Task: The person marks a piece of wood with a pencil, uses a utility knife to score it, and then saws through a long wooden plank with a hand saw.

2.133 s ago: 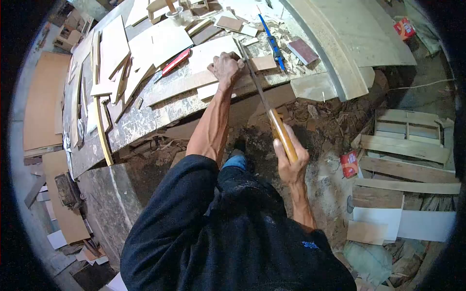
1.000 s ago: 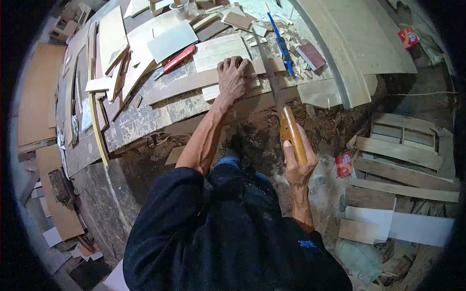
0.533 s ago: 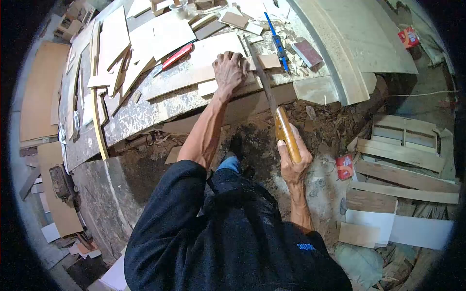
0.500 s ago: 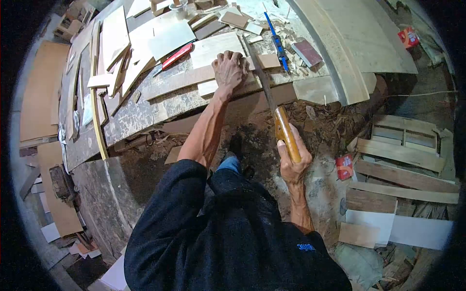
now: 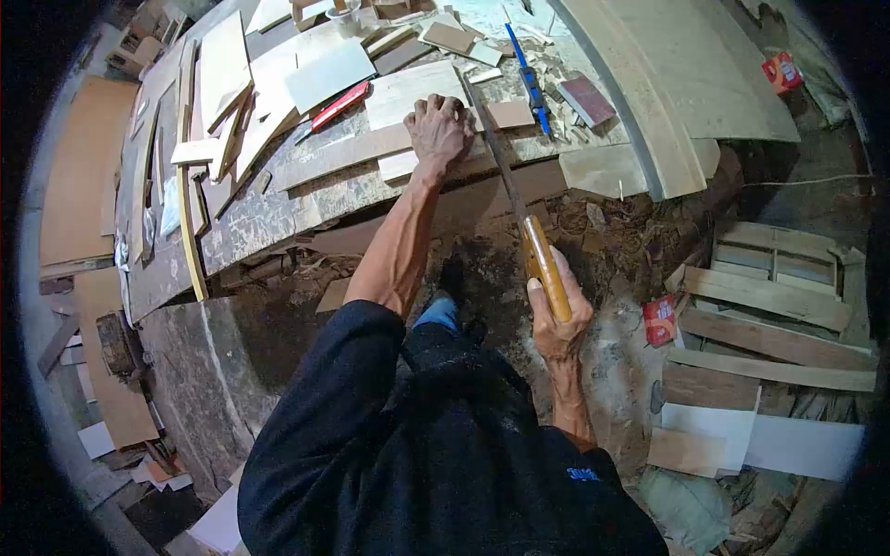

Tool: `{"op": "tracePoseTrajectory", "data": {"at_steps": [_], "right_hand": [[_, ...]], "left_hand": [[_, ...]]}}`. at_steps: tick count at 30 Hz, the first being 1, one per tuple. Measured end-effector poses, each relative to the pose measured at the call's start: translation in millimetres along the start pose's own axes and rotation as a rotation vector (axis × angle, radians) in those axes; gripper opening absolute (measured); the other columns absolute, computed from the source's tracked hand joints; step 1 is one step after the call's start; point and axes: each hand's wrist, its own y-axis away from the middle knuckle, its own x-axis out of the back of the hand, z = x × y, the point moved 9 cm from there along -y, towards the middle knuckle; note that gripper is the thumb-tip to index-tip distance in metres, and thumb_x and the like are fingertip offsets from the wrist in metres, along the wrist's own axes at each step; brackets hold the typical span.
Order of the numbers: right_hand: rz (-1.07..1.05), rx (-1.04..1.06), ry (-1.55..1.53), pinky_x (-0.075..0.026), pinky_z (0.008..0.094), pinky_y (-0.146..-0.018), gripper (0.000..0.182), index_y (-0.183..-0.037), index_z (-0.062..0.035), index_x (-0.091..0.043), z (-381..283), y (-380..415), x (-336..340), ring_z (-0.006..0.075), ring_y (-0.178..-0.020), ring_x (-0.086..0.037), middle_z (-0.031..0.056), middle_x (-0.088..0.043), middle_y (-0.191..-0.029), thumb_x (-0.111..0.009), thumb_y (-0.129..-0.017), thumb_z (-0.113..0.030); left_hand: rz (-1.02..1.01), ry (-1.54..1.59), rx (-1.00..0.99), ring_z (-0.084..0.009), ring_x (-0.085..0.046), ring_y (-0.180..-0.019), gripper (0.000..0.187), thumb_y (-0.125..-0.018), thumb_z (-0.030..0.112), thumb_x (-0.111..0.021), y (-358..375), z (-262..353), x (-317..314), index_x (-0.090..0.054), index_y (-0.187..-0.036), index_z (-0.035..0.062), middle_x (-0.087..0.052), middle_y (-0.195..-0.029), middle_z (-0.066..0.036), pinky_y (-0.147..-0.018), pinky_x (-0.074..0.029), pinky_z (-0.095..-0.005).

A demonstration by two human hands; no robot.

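Observation:
My right hand is wrapped round the yellow-brown handle of a handsaw, below the bench edge. Its narrow dark blade runs up and leftward over the bench, crossing a long thin wooden strip. Just left of the blade, my left hand presses down on that strip with its fingers bent over it. A pale board lies beneath the strip and shows on both sides of it. How deep the blade sits in the wood cannot be made out.
On the bench lie a red-handled tool, a blue bar-shaped tool, a dark red block and stacked boards. Wood offcuts and a red packet are on the floor to the right.
My right hand has drawn the handsaw slightly back toward my body. My left hand stays in place on the wooden strip.

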Motion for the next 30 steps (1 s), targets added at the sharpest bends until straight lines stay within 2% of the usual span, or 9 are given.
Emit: {"op": "tracePoseTrajectory", "data": {"at_steps": [2,5,8,11,14,17,20,26,30], "right_hand": [[-0.016,-0.064,-0.036,-0.046,0.0317,-0.094,0.046,-0.129,-0.0005,-0.055,5,6,0,0.0221,-0.108,-0.062,0.0156,-0.064,-0.119,-0.061,-0.084,-0.002],[-0.001,-0.019,-0.016,-0.047,0.0320,-0.093,0.046,-0.129,-0.0003,-0.055,2,13,3,0.0231,-0.107,-0.063,0.0164,-0.064,-0.118,-0.061,-0.084,-0.002],[-0.027,-0.109,0.004,-0.048,0.0325,-0.092,0.046,-0.129,0.0000,-0.055,0,16,4,0.0242,-0.106,-0.063,0.0173,-0.064,-0.117,-0.061,-0.084,-0.002],[-0.045,-0.146,0.017,-0.048,0.0329,-0.092,0.046,-0.129,0.0005,-0.054,-1,14,2,0.0252,-0.106,-0.063,0.0181,-0.064,-0.117,-0.061,-0.083,-0.002],[-0.002,-0.056,0.005,-0.049,0.0327,-0.090,0.046,-0.129,-0.0002,-0.054,-3,14,3,0.0252,-0.105,-0.064,0.0183,-0.064,-0.117,-0.061,-0.084,-0.003],[-0.039,-0.124,0.012,-0.050,0.0324,-0.088,0.046,-0.129,0.0000,-0.054,-5,8,0,0.0255,-0.104,-0.065,0.0190,-0.065,-0.116,-0.061,-0.084,-0.003],[-0.039,-0.009,-0.003,-0.051,0.0321,-0.087,0.046,-0.130,0.0001,-0.054,-6,-7,-8,0.0256,-0.103,-0.065,0.0198,-0.064,-0.116,-0.060,-0.084,-0.002],[-0.036,-0.008,-0.003,-0.051,0.0321,-0.087,0.046,-0.130,-0.0011,-0.054,-8,0,-1,0.0248,-0.102,-0.065,0.0196,-0.064,-0.115,-0.059,-0.084,-0.001],[-0.078,-0.114,0.049,-0.051,0.0322,-0.086,0.045,-0.129,-0.0004,-0.055,-1,6,4,0.0248,-0.100,-0.065,0.0196,-0.065,-0.113,-0.056,-0.083,0.000]], "left_hand": [[-0.031,0.014,0.037,-0.0299,-0.051,-0.106,0.028,-0.080,0.037,-0.066,-3,-1,-3,-0.067,-0.099,0.0166,-0.059,-0.109,-0.008,-0.088,-0.037,-0.0496],[-0.068,-0.025,0.066,-0.0326,-0.052,-0.108,0.032,-0.084,0.045,-0.063,-4,1,-3,-0.068,-0.101,0.0193,-0.060,-0.110,-0.009,-0.090,-0.038,-0.0533],[-0.063,-0.027,0.139,-0.0325,-0.053,-0.106,0.031,-0.084,0.046,-0.063,-6,0,-3,-0.070,-0.098,0.0199,-0.061,-0.108,-0.009,-0.089,-0.037,-0.0522],[-0.091,-0.031,0.186,-0.0306,-0.053,-0.106,0.027,-0.083,0.045,-0.064,-9,-3,-5,-0.072,-0.096,0.0221,-0.062,-0.108,-0.008,-0.090,-0.035,-0.0513],[-0.075,0.024,0.219,-0.0286,-0.053,-0.104,0.026,-0.080,0.042,-0.068,-9,-1,3,-0.073,-0.091,0.0191,-0.064,-0.101,-0.007,-0.091,-0.031,-0.0497],[-0.099,0.004,0.218,-0.0273,-0.054,-0.103,0.025,-0.078,0.042,-0.069,-11,-3,-2,-0.073,-0.091,0.0207,-0.065,-0.099,-0.005,-0.091,-0.030,-0.0497],[-0.080,-0.009,0.230,-0.0268,-0.054,-0.103,0.025,-0.077,0.043,-0.070,-12,-5,-2,-0.073,-0.090,0.0219,-0.065,-0.100,-0.005,-0.091,-0.030,-0.0499],[-0.093,-0.012,0.235,-0.0262,-0.054,-0.105,0.026,-0.080,0.045,-0.068,-11,-7,-6,-0.074,-0.094,0.0241,-0.065,-0.104,-0.003,-0.093,-0.029,-0.0520],[-0.113,-0.014,0.246,-0.0261,-0.054,-0.105,0.028,-0.079,0.046,-0.069,-12,-7,-7,-0.073,-0.095,0.0234,-0.065,-0.103,-0.003,-0.093,-0.028,-0.0513]]}}
